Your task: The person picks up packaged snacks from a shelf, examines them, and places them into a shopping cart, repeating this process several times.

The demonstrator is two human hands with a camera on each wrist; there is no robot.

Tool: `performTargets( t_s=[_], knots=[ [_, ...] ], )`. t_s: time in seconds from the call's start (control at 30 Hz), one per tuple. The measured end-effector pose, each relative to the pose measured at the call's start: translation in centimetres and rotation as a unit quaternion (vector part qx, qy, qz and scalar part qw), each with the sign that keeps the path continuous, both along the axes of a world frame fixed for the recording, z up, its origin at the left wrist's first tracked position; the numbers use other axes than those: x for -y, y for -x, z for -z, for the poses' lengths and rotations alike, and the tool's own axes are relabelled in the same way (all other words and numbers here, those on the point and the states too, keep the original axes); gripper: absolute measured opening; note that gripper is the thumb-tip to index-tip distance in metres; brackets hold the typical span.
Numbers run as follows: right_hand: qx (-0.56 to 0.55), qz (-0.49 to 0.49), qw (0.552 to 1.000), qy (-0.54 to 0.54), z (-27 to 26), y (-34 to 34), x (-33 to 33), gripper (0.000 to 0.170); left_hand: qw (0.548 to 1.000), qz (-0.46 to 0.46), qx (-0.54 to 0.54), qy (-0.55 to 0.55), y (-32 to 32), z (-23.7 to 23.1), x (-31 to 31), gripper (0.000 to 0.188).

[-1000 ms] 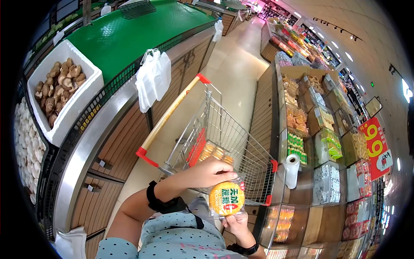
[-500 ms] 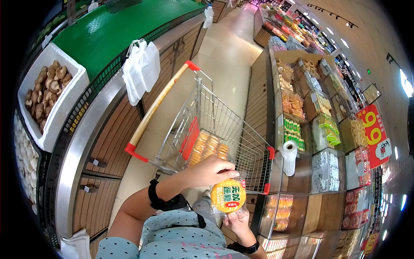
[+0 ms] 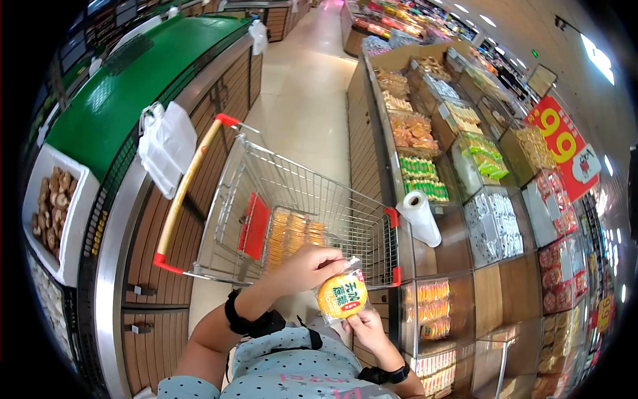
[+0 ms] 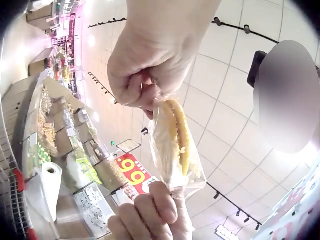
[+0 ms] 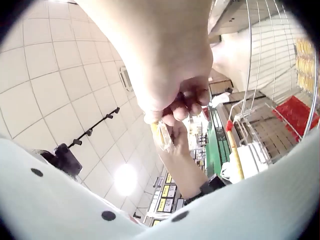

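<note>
A clear packet of round yellow crackers point(image 3: 342, 297) with green lettering is held up in front of the body, printed face towards the head camera. My left hand point(image 3: 307, 267) pinches its upper edge between thumb and fingers. Lower down, my right hand point(image 3: 367, 329) pinches the bottom edge. From the side, in the left wrist view, the crackers point(image 4: 179, 137) stand edge-on inside the crinkled wrapper, between the two hands. The right wrist view shows the packet point(image 5: 162, 136) partly hidden behind the right hand's fingers.
A shopping cart point(image 3: 306, 179) stands just ahead, with wrapped orange-yellow snack packs point(image 3: 291, 229) in it. Snack bins point(image 3: 435, 279) and a plastic bag roll point(image 3: 420, 219) line the right. On the left are a green display counter point(image 3: 143, 73), hanging white bags point(image 3: 167, 146) and a mushroom box point(image 3: 80, 219).
The head view has turned, so the counter, cart and bins sit further left. Both hands keep hold of the cracker packet, which has tilted slightly.
</note>
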State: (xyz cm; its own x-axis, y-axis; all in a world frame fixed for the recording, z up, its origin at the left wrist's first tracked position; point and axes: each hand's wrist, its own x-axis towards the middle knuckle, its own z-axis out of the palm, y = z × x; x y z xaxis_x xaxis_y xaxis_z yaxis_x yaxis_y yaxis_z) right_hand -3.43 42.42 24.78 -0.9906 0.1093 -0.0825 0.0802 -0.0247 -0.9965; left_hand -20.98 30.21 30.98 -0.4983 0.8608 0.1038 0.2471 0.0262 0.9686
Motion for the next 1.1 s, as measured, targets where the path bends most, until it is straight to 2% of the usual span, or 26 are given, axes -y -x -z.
performTargets(
  t_s=[0.07, 0.1, 0.13, 0.17, 0.2, 0.23, 0.3, 0.4, 0.5, 0.53, 0.57, 0.6, 0.63, 0.7, 0.8, 0.83, 0.97, 1.07, 1.1],
  knots=[
    [-0.028, 0.033, 0.999, 0.034, -0.1, -0.3, -2.3, 0.020, 0.999, -0.009, -0.041, 0.023, -0.8, -0.3, -2.1, 0.022],
    [-0.060, 0.059, 0.989, 0.125, -0.1, -0.5, -3.5, 0.025, 0.998, -0.012, -0.061, 0.020, -1.4, -0.1, -3.2, 0.021],
    [-0.064, 0.077, 0.983, 0.157, 0.2, -0.9, -5.0, 0.027, 0.997, -0.011, -0.079, 0.013, -2.1, 0.3, -4.5, 0.021],
    [-0.050, 0.089, 0.987, 0.123, 0.2, -1.2, -6.2, 0.027, 0.993, -0.006, -0.117, 0.019, -2.7, 1.3, -5.9, 0.020],
    [-0.034, 0.105, 0.990, 0.089, 0.1, -1.4, -7.3, 0.027, 0.994, 0.003, -0.106, 0.031, -3.5, 2.0, -7.3, 0.020],
    [0.043, 0.094, 0.995, -0.008, -0.1, -1.9, -8.6, 0.026, 0.994, 0.015, -0.095, 0.043, -4.5, 2.6, -8.7, 0.020],
    [0.043, 0.097, 0.991, -0.080, 2.1, -3.2, -11.0, 0.023, 0.987, 0.052, -0.110, 0.103, -5.8, 4.0, -11.1, 0.018],
    [0.080, 0.102, 0.972, -0.197, 2.3, -6.1, -15.2, 0.024, 0.990, 0.092, -0.055, 0.091, -7.2, 6.4, -13.9, 0.016],
    [0.126, 0.159, 0.914, -0.352, 4.9, -10.9, -20.8, 0.029, 0.983, 0.116, -0.063, 0.125, -7.1, 9.4, -14.9, 0.017],
    [0.154, 0.215, 0.864, -0.428, 6.0, -12.9, -22.5, 0.031, 0.985, 0.101, -0.037, 0.135, -7.1, 10.4, -14.9, 0.017],
    [0.203, 0.242, 0.828, -0.464, 4.9, -14.8, -23.9, 0.030, 0.986, 0.085, -0.012, 0.145, -7.0, 11.5, -14.7, 0.017],
    [0.294, 0.231, 0.784, -0.495, 7.7, -17.6, -26.5, 0.027, 0.985, 0.067, 0.013, 0.156, -6.9, 12.5, -14.3, 0.017],
    [0.341, 0.219, 0.740, -0.536, 9.5, -19.9, -28.5, 0.024, 0.983, 0.050, 0.033, 0.171, -6.6, 13.5, -13.8, 0.017],
    [0.472, 0.197, 0.703, -0.495, 10.0, -23.1, -30.8, 0.030, 0.977, 0.011, 0.075, 0.202, -6.1, 15.5, -12.6, 0.017],
    [0.504, 0.093, 0.742, -0.431, 15.7, -27.3, -33.9, 0.035, 0.967, -0.066, 0.107, 0.223, -6.3, 17.5, -10.8, 0.018],
    [0.511, 0.083, 0.750, -0.412, 16.7, -27.4, -34.1, 0.041, 0.966, -0.068, 0.096, 0.230, -6.5, 17.6, -10.4, 0.018],
    [0.640, 0.056, 0.668, -0.375, 18.0, -25.0, -33.8, 0.028, 0.957, -0.085, 0.087, 0.263, -7.1, 17.7, -10.7, 0.019],
    [0.610, 0.022, 0.671, -0.421, 18.7, -24.1, -33.6, 0.026, 0.957, -0.081, 0.072, 0.269, -7.5, 17.3, -11.9, 0.022],
    [0.634, 0.074, 0.649, -0.414, 23.7, -25.0, -34.5, 0.025, 0.959, -0.075, 0.065, 0.266, -7.5, 18.2, -12.3, 0.022]
  ],
)
